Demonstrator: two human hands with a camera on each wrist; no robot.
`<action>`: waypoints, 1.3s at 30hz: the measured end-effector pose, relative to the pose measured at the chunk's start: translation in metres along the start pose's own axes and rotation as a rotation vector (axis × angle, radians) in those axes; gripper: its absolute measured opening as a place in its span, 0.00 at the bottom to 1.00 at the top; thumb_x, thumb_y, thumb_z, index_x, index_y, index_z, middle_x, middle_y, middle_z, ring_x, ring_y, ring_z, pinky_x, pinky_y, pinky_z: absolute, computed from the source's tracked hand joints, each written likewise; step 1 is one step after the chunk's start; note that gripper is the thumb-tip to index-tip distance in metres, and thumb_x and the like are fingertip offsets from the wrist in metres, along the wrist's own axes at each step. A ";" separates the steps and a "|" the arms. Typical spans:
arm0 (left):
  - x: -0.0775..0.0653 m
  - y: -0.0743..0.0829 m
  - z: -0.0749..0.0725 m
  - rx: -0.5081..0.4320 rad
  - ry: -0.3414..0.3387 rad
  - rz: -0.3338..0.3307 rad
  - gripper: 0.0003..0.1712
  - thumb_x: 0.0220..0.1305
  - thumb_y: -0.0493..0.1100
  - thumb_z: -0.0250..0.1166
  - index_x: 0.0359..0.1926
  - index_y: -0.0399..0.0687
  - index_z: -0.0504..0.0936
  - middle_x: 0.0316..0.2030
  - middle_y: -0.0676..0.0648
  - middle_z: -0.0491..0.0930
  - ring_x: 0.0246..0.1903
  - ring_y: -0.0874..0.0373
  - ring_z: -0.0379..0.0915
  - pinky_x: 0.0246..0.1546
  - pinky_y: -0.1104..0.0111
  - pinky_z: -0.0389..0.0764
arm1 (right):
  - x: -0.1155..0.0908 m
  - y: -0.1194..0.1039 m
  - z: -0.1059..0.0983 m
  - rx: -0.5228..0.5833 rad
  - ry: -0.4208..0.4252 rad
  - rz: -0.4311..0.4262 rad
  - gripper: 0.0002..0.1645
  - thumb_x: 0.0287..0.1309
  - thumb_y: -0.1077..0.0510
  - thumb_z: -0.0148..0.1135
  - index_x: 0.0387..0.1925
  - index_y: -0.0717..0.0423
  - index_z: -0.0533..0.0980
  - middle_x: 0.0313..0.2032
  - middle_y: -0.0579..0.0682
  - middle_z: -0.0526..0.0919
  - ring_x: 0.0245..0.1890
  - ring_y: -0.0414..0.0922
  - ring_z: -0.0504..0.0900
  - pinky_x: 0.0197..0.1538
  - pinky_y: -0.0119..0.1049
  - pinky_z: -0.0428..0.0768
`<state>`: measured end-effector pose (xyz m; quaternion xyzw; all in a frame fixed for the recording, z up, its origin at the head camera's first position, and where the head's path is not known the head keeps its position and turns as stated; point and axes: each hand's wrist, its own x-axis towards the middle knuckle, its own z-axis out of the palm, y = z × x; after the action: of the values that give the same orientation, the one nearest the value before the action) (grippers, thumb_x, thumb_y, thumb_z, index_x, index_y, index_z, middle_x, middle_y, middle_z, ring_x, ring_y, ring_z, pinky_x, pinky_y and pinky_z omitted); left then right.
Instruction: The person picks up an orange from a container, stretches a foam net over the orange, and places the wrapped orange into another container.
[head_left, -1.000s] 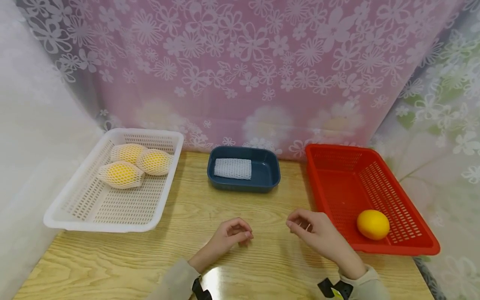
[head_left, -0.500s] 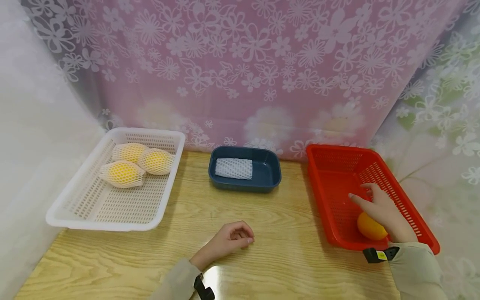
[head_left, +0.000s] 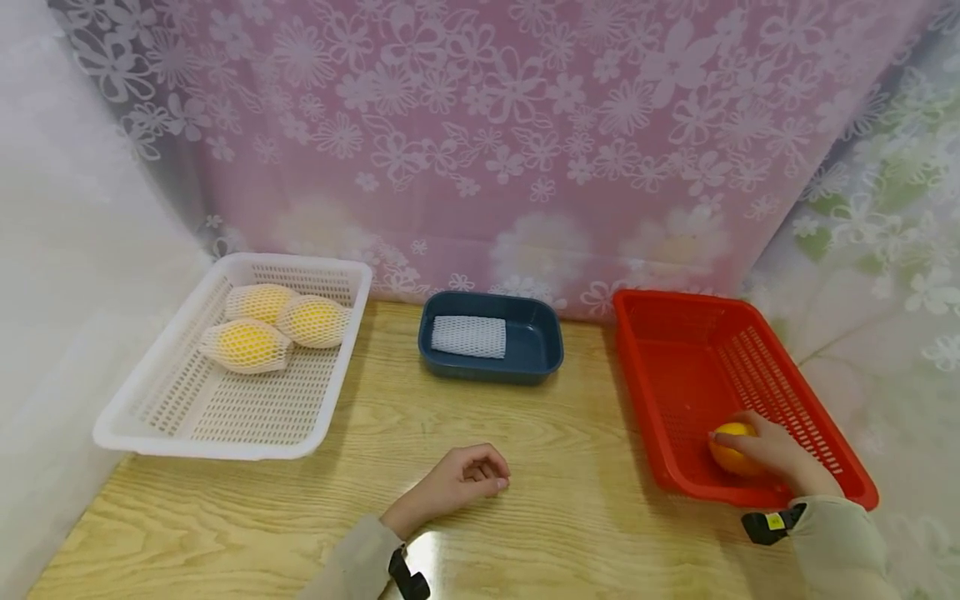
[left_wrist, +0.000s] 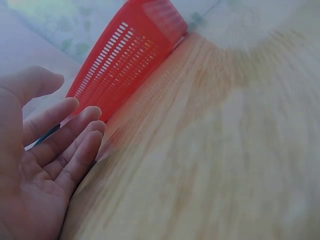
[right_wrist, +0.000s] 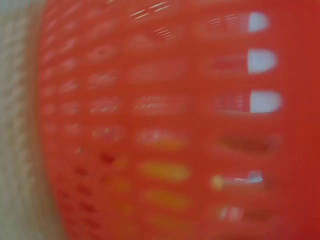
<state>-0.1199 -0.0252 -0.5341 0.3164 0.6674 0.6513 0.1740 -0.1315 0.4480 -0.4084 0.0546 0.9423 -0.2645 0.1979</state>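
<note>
In the red basket (head_left: 641, 400) at the right of the head view lies a round yellow-orange fruit (head_left: 730, 463). My right hand (head_left: 776, 452) grips it from above, thumb across its near side and fingers over the far side. The right wrist view is filled by the basket's slotted wall (right_wrist: 300, 125), with yellow showing through some slots; the hand is hidden there. My left hand (head_left: 456, 485) rests on the table, fingers loosely curled around nothing. The left wrist view shows that hand (left_wrist: 55, 155) with its palm bare.
A white basket (head_left: 330, 408) at the left holds several yellow fruits (head_left: 246, 345) in foam nets. At the back middle, a dark blue tray (head_left: 534, 337) contains a flat white foam net (head_left: 468, 336). A floral curtain (head_left: 480, 150) hangs behind the wooden table (head_left: 300, 533).
My right hand has moved from the table's middle right into the red basket, then down and back onto the fruit, which it now grips. My left hand has stayed nearly still.
</note>
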 end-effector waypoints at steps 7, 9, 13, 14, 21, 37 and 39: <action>0.003 -0.004 0.001 0.022 -0.022 0.047 0.10 0.69 0.40 0.64 0.46 0.38 0.81 0.37 0.46 0.82 0.34 0.61 0.78 0.36 0.68 0.81 | -0.002 0.014 0.008 0.063 -0.020 0.055 0.49 0.59 0.42 0.68 0.64 0.72 0.57 0.47 0.65 0.73 0.45 0.58 0.71 0.41 0.44 0.71; 0.004 -0.004 0.002 0.024 -0.024 0.054 0.10 0.69 0.40 0.64 0.46 0.38 0.81 0.37 0.47 0.82 0.34 0.62 0.78 0.35 0.67 0.81 | -0.001 0.014 0.009 0.049 -0.008 0.058 0.49 0.57 0.43 0.69 0.64 0.72 0.58 0.46 0.65 0.74 0.44 0.57 0.72 0.40 0.44 0.71; 0.004 -0.005 0.002 0.028 -0.028 0.049 0.10 0.69 0.41 0.63 0.45 0.37 0.81 0.37 0.48 0.82 0.34 0.62 0.78 0.36 0.67 0.81 | -0.001 0.013 0.009 0.025 0.018 0.030 0.47 0.56 0.43 0.70 0.62 0.72 0.61 0.45 0.63 0.76 0.43 0.56 0.73 0.40 0.43 0.71; 0.004 -0.005 0.002 0.027 -0.030 0.046 0.11 0.70 0.41 0.63 0.46 0.37 0.81 0.37 0.48 0.82 0.34 0.62 0.78 0.36 0.67 0.81 | -0.002 0.013 0.009 0.029 0.029 0.022 0.47 0.56 0.43 0.70 0.62 0.72 0.62 0.45 0.63 0.76 0.43 0.56 0.73 0.40 0.42 0.72; 0.002 -0.006 0.002 0.021 -0.027 0.023 0.10 0.70 0.40 0.63 0.46 0.38 0.81 0.38 0.46 0.82 0.35 0.61 0.77 0.37 0.68 0.80 | -0.007 0.005 0.007 0.083 0.147 -0.042 0.43 0.60 0.45 0.68 0.63 0.69 0.62 0.47 0.63 0.76 0.43 0.55 0.73 0.38 0.38 0.75; 0.000 -0.001 -0.001 0.032 -0.008 -0.018 0.09 0.70 0.41 0.63 0.46 0.41 0.82 0.38 0.48 0.82 0.35 0.59 0.77 0.38 0.67 0.80 | -0.045 -0.081 -0.004 0.182 0.469 -0.285 0.33 0.62 0.53 0.67 0.66 0.47 0.65 0.54 0.50 0.67 0.40 0.46 0.69 0.33 0.31 0.75; 0.000 -0.001 -0.001 0.028 -0.006 -0.016 0.09 0.70 0.41 0.63 0.46 0.41 0.82 0.38 0.47 0.82 0.35 0.59 0.77 0.38 0.68 0.80 | -0.051 -0.094 -0.001 0.210 0.478 -0.322 0.33 0.63 0.55 0.66 0.66 0.46 0.66 0.53 0.46 0.67 0.40 0.45 0.68 0.34 0.30 0.75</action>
<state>-0.1201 -0.0258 -0.5348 0.3155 0.6783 0.6396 0.1767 -0.1049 0.3685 -0.3421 -0.0146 0.9261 -0.3682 -0.0806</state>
